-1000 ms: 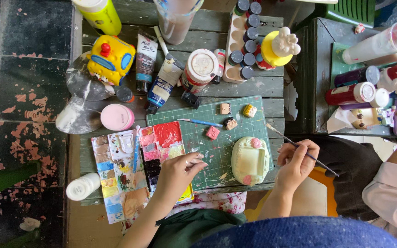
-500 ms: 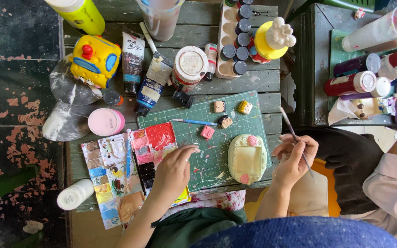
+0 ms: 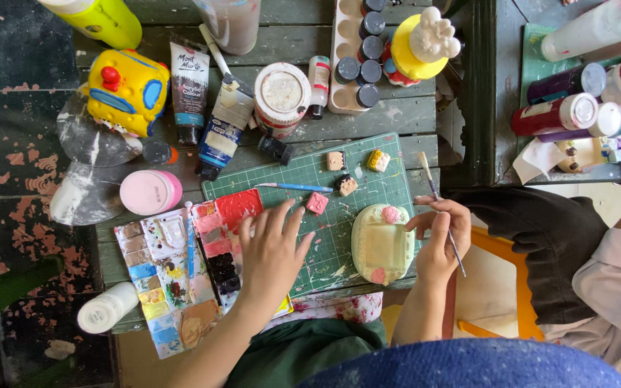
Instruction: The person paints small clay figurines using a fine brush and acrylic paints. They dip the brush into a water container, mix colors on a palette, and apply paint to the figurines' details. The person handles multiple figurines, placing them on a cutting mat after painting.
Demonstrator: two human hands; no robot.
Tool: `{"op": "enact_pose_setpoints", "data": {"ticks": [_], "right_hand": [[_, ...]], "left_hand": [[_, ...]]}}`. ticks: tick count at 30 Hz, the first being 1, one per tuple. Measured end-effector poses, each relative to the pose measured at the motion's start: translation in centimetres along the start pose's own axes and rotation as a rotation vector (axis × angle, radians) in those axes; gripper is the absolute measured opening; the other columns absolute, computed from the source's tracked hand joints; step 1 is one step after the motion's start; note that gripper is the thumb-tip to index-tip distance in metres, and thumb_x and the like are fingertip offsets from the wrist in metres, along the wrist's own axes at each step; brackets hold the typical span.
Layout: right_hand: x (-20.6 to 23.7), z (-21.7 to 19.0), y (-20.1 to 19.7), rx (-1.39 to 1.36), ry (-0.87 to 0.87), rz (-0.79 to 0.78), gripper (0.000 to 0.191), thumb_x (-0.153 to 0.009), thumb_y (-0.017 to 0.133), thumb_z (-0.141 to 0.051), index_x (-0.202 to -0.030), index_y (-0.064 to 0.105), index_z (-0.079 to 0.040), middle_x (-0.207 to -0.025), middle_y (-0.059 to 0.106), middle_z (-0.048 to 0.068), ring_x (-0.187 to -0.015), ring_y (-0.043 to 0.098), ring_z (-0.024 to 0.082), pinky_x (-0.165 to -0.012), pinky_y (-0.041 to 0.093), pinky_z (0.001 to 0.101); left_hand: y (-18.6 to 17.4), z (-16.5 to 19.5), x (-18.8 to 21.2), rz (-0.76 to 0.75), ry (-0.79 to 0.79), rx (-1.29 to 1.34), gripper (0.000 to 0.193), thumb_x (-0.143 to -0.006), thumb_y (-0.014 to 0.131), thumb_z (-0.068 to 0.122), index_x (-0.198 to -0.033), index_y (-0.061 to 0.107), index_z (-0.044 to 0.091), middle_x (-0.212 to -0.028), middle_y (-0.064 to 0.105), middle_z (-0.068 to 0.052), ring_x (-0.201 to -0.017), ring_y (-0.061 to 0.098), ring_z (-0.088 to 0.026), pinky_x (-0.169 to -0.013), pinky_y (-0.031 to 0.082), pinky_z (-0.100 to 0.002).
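While the right hand (image 3: pixel 440 241) pinches a thin paintbrush (image 3: pixel 440 208), painting pauses.
Left hand (image 3: pixel 271 251), fingers spread and empty, has slid nearer the cream oval clay dish (image 3: pixel 381 246) at the green cutting mat's (image 3: pixel 318 165) near edge.

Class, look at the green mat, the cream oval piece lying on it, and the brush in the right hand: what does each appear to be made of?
Green mat: likely rubbery plastic, matte; printed grid, paint specks.
Cream oval piece: seemingly clay or plaster, smooth and dull; soft moulded edges, pink blobs.
Brush in the right hand: thin pale handle, wood or plastic; too small to tell.
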State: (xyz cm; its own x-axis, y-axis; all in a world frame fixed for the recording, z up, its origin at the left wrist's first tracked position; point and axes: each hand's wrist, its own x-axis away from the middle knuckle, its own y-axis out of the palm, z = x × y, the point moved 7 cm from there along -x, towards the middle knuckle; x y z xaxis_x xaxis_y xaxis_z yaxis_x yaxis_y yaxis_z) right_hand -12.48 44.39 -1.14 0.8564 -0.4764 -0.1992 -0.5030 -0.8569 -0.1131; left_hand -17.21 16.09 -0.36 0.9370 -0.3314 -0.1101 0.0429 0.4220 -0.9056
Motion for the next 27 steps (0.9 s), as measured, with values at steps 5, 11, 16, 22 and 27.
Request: {"op": "enact_pose_setpoints", "data": {"ticks": [5, 11, 16, 22, 27], "right_hand": [[0.2, 0.2, -2.2, -0.018, 0.003, 0.036, 0.014, -0.116, 0.045, -0.016, -0.12, 0.051, -0.004, -0.117, 0.068, 0.018, -0.069, 0.065, 0.015, -0.06, 0.043, 0.0226], [0.5, 0.8, -4.3, 0.027, 0.015, 0.064, 0.014, -0.117, 0.044, -0.016, -0.12, 0.05, -0.004, -0.116, 0.069, 0.017, -0.069, 0.064, 0.015, -0.06, 0.041, 0.0226], [0.4, 1.0, -5.2, 0.031, 0.016, 0.082, 0.014, -0.118, 0.044, -0.017, -0.12, 0.05, -0.005, -0.116, 0.069, 0.016, -0.069, 0.064, 0.015, -0.061, 0.041, 0.023], [0.8, 1.0, -6.0, 0.007, 0.02, 0.09, 0.013, -0.117, 0.044, -0.017, -0.12, 0.05, -0.006, -0.116, 0.069, 0.015, -0.07, 0.064, 0.015, -0.061, 0.04, 0.0224], [1.3, 1.1, -6.6, 0.004, 0.028, 0.099, 0.013, -0.117, 0.045, -0.017, -0.121, 0.05, -0.006, -0.116, 0.069, 0.016, -0.071, 0.064, 0.015, -0.062, 0.04, 0.0224]], "left_hand": [[1.0, 1.8, -1.8, 0.007, -0.004, -0.117, 0.056, -0.085, 0.077, 0.043, -0.125, 0.065, 0.006, -0.133, 0.06, -0.007, -0.111, 0.057, -0.025, -0.101, 0.039, -0.048], [2.4, 2.8, -3.1, -0.007, -0.006, -0.156, 0.055, -0.081, 0.08, 0.044, -0.117, 0.065, 0.005, -0.128, 0.06, -0.009, -0.103, 0.058, -0.026, -0.097, 0.041, -0.045], [2.7, 2.6, -3.6, -0.003, 0.022, -0.141, 0.045, -0.082, 0.082, 0.035, -0.112, 0.065, 0.007, -0.125, 0.06, -0.007, -0.102, 0.059, -0.025, -0.098, 0.041, -0.045], [2.0, 2.8, -3.2, 0.004, 0.079, -0.066, 0.036, -0.085, 0.08, 0.027, -0.115, 0.066, 0.011, -0.118, 0.062, -0.004, -0.104, 0.06, -0.023, -0.1, 0.039, -0.045], [1.1, 2.4, -2.1, -0.056, 0.109, -0.08, 0.045, -0.086, 0.077, 0.025, -0.126, 0.064, 0.012, -0.11, 0.066, -0.003, -0.105, 0.06, -0.021, -0.104, 0.038, -0.045]]}}
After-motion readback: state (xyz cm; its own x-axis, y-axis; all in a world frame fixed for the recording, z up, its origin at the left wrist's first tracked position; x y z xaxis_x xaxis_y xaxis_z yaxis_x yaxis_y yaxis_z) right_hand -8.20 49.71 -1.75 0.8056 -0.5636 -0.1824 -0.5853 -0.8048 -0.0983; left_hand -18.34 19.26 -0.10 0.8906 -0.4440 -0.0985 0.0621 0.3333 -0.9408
